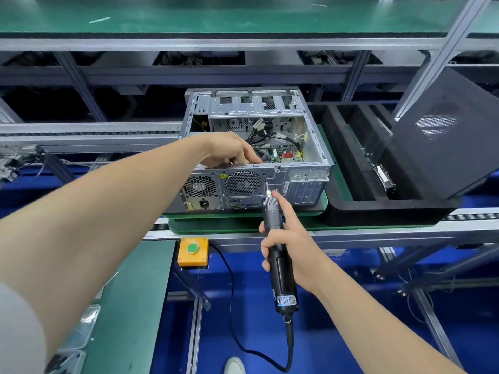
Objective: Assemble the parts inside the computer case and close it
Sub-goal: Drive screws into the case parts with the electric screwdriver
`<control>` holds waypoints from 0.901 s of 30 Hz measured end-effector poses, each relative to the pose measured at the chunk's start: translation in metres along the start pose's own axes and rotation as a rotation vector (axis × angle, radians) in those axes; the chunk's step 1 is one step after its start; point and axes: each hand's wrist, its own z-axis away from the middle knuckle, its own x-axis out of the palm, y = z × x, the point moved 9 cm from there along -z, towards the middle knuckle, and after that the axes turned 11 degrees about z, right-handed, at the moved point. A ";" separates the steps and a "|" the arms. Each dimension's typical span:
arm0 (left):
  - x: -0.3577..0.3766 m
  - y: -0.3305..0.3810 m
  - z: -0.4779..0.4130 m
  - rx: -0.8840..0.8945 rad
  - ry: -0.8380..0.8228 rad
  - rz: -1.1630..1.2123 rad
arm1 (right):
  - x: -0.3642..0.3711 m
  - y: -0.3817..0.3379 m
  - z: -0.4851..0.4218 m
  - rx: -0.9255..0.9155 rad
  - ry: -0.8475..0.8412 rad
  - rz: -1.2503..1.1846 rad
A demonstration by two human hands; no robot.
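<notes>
My left hand reaches over the rear top edge of the open silver sheet-metal computer case, with the fingers curled down inside by the dark fan; I cannot tell whether they hold anything. My right hand is wrapped around the long black electric screwdriver, index finger stretched up along its ribbed grey collar. The thin bit points up at the case's rear panel, with its tip against the metal just right of the round fan grille.

The case lies on its side, its open face up and its rear panel towards me. It rests on a green-topped pallet on the grey metal-framed counter. Inside it I can see bundled cables and a green circuit board with a red connector.

Just right of the case sits a black foam tray, and a dark grey vented side panel leans tilted in it. A black cable loops from the screwdriver's lower end. On the counter's front edge sits a yellow box with a green button.
</notes>
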 end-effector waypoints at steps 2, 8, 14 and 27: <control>-0.001 0.001 0.000 -0.013 0.012 0.009 | -0.001 0.001 0.000 0.004 -0.003 -0.001; -0.001 -0.002 0.001 -0.068 0.002 0.041 | 0.000 0.004 0.000 0.019 -0.014 -0.004; -0.003 -0.009 -0.007 -0.042 -0.007 0.055 | 0.002 0.004 -0.001 0.022 -0.021 -0.002; -0.003 -0.007 -0.011 -0.017 0.010 0.059 | 0.000 0.006 -0.002 0.023 -0.006 0.002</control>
